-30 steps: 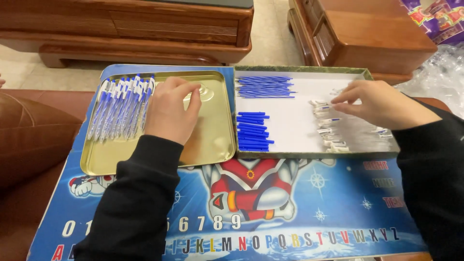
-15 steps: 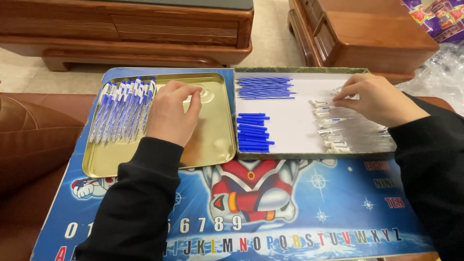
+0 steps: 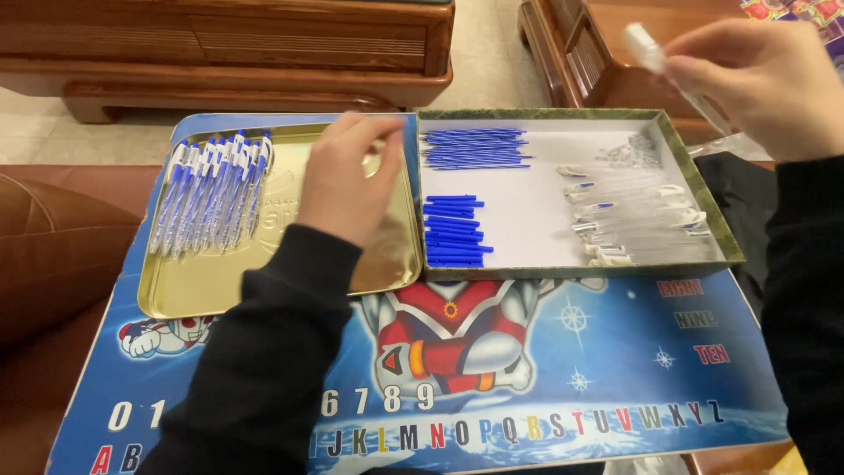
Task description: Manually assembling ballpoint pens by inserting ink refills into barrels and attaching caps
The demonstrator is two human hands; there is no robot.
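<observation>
Above the white tray (image 3: 545,220), the right hand (image 3: 765,84) pinches a clear pen barrel (image 3: 655,62) between its fingertips, raised and tilted. Left hand (image 3: 347,180), fingers loosely curled and holding nothing visible, hovers over the gold tray (image 3: 264,281) beside assembled pens (image 3: 211,189). Two trays; two groups of blue parts (image 3: 457,229).

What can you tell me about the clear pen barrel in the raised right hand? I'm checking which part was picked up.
The clear pen barrel is a slim, see-through plastic tube with a whitish end piece at its upper left tip. It looks empty, though blur makes that uncertain. It is tilted, running down to the right, held in the air above the far right corner of the green-edged box. Only the right hand touches it, pinching its lower part between the fingertips.
</observation>
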